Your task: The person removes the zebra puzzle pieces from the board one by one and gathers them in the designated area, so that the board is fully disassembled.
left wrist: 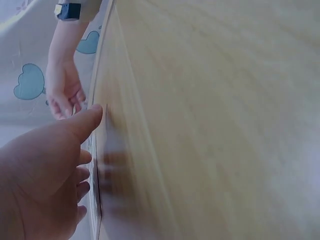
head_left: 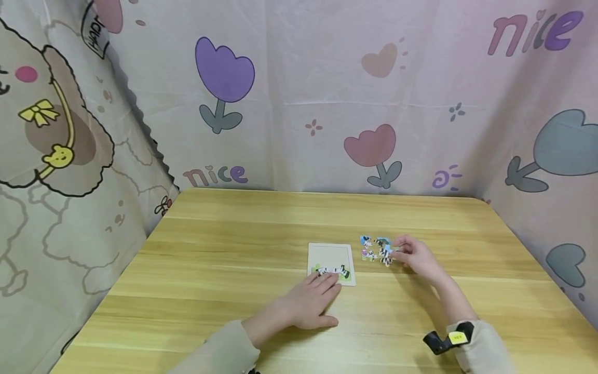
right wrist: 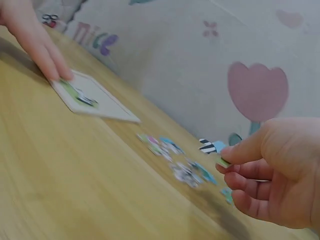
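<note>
Resting the left hand (head_left: 310, 306) on the near edge of the pale puzzle tray (head_left: 329, 254), with fingers extended and thumb apart, beside black-and-white pieces (head_left: 344, 272) lying along that edge. Showing loose puzzle pieces (head_left: 385, 254) on the worktop (head_left: 210, 270) just right of the tray. Holding a striped piece (right wrist: 211, 146) above the worktop, with thumb and fingers of the right hand (head_left: 419, 258) clamped on it.

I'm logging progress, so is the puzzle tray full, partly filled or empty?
Partly filled: green, black-and-white puzzle pieces lie along the near edge of the puzzle tray, while its surface beyond them is bare.
</note>
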Available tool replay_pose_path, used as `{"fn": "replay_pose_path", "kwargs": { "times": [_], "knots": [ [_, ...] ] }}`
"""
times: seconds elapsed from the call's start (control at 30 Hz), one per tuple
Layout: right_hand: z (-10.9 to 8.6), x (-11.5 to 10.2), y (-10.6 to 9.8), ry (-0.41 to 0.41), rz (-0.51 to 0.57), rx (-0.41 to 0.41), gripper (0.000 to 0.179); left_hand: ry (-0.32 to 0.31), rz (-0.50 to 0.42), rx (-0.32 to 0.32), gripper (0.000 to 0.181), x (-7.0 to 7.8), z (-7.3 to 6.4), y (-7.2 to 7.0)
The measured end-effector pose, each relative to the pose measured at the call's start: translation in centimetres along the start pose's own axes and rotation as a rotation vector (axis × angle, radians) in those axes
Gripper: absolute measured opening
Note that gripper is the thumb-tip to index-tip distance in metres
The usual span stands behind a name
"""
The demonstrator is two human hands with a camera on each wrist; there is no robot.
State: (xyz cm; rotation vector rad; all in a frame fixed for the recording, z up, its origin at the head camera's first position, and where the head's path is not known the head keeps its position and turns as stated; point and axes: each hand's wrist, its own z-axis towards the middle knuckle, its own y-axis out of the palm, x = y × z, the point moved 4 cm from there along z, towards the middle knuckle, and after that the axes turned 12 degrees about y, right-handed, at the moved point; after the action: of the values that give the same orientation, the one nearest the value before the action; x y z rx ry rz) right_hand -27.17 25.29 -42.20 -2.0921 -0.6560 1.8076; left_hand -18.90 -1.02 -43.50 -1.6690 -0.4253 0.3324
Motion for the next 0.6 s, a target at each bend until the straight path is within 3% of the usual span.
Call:
{"fn": "replay_pose_path", "kwargs": {
  "times": [0.3,0.6],
  "knots": [
    [-0.3,3.0,-3.1,0.124,-0.048,0.004,0.030,-0.083,-0.057,0.006,0.076,-1.4,-2.2,0.5],
    [-0.1,3.6,-3.0,0.079,-0.263,0.106,0.017,-0.113,-0.064,0.010,0.076,-1.5,-3.4,0.5]
  ]
}}
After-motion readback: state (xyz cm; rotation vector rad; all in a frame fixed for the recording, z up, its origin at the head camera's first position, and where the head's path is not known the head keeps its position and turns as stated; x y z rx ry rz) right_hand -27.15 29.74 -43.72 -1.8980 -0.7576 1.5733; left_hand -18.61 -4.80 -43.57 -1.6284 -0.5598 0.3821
